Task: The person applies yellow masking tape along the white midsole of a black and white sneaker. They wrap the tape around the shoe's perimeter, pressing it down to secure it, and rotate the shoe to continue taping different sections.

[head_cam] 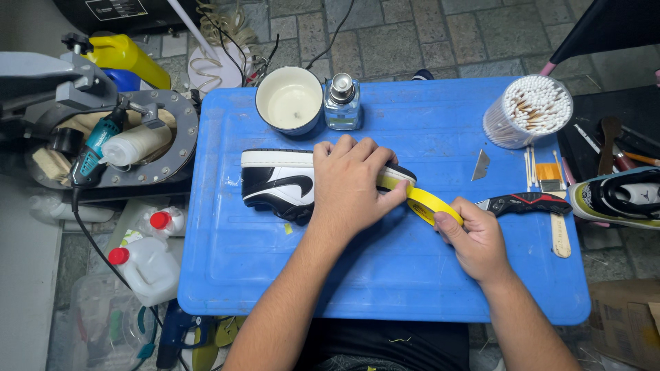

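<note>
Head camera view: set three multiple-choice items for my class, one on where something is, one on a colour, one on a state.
1. Where does the cup of cotton swabs stand?
A. far right corner of the blue tabletop
B. on the floor
C. inside the shoe

2. What colour is the tape?
A. red
B. yellow
C. green

3. What is the left hand doing?
A. hanging free
B. gripping the knife
C. pressing on the shoe

Answers: 1 A, the cup of cotton swabs sits at the blue tabletop's far right corner. 2 B, the tape is yellow. 3 C, the left hand lies on the shoe, while the right hand holds the tape.
</note>
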